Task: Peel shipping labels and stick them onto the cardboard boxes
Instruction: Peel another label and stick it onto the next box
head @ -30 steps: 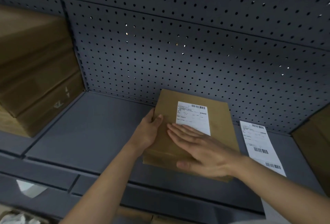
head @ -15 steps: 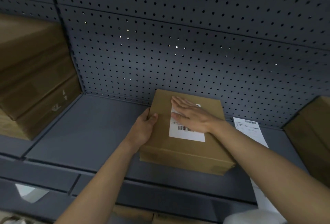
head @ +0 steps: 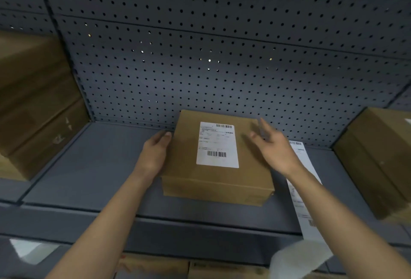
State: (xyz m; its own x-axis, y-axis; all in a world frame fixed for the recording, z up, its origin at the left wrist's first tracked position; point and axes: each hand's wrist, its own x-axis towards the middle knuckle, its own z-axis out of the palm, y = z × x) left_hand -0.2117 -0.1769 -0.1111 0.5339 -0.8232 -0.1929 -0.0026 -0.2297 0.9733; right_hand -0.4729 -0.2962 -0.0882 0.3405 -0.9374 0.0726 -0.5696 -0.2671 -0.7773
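Item: one brown rectangular cardboard box (head: 218,167), standing flat at the middle of the dark grey metal shelf (head: 89,167), its far side close to the shelf's back edge. On its top face is one white printed shipping label (head: 217,145) with two barcodes, lying flat and roughly centred. Left hand (head: 155,154) – laid against the box's left side, fingers fairly straight, thumb tip at the top edge. Right hand (head: 273,147) – fingers spread and straight, holding nothing, above the box's right rear corner (blurred; I cannot tell whether it touches the cardboard). Beside the box, toward the shelf's right end: a long white strip of printed labels (head: 304,189), running from the back edge to the front edge and hanging over it. Behind: a grey perforated metal back panel (head: 222,67). At the shelf's left end, large stacked brown cartons (head: 33,112); at its right end, another large brown carton (head: 378,156).
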